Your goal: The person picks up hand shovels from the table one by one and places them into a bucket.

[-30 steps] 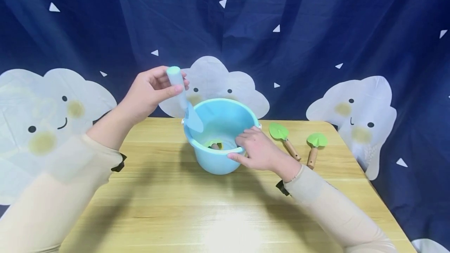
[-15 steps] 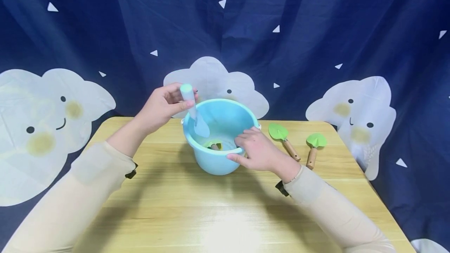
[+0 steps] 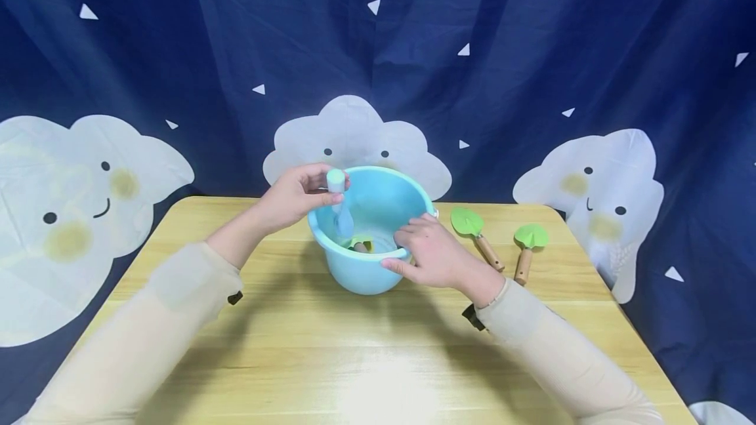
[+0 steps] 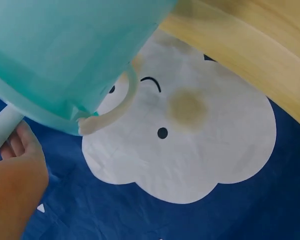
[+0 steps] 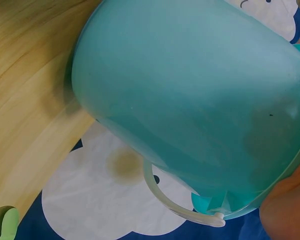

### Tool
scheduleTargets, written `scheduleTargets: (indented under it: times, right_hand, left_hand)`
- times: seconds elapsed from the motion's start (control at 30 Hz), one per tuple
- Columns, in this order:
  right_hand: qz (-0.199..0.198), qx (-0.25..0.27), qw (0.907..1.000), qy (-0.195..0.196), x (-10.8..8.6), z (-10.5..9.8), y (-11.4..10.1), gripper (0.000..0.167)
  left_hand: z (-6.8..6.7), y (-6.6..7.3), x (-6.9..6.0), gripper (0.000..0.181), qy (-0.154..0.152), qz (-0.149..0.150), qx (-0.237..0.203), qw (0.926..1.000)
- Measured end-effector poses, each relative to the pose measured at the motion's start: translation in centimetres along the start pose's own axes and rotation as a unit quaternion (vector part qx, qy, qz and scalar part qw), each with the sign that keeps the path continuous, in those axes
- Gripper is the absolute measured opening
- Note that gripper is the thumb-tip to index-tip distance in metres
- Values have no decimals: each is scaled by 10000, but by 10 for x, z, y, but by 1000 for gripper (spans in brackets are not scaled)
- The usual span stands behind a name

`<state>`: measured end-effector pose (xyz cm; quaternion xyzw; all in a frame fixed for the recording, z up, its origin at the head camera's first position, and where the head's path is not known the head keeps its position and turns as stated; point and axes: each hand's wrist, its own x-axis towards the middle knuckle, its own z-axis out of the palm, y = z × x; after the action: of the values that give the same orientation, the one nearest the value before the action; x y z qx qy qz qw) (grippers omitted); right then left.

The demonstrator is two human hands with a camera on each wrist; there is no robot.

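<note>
The light-blue shovel (image 3: pixel 344 220) is pinched by the grip of the left hand (image 3: pixel 295 197), its handle upward and its blade inside the blue bucket (image 3: pixel 366 274), which is placed upright on the wooden surface (image 3: pixel 283 359). The near rim of this bucket is held in the grip of the right hand (image 3: pixel 432 251). Two green trowels (image 3: pixel 468 221) with wooden handles are laid to the right of it.
</note>
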<state>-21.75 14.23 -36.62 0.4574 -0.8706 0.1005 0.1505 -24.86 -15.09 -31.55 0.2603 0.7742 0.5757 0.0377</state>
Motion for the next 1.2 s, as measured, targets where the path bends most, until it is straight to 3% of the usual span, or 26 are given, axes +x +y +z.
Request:
scheduleTargets:
  times: [0.23,0.67,1.2]
  right_hand:
    - [-12,-21,10000,32,0,1,0,73]
    - [-54,-57,10000,61,1,1,1,67]
    - [-76,-10,9999,84,1,0,-1,69]
  left_hand:
    - [3,-8,5,34,-282,4,187,9994]
    - [10,-10,10,35,-443,-61,620,9971]
    - [19,-11,14,32,-930,-7,1860,9781]
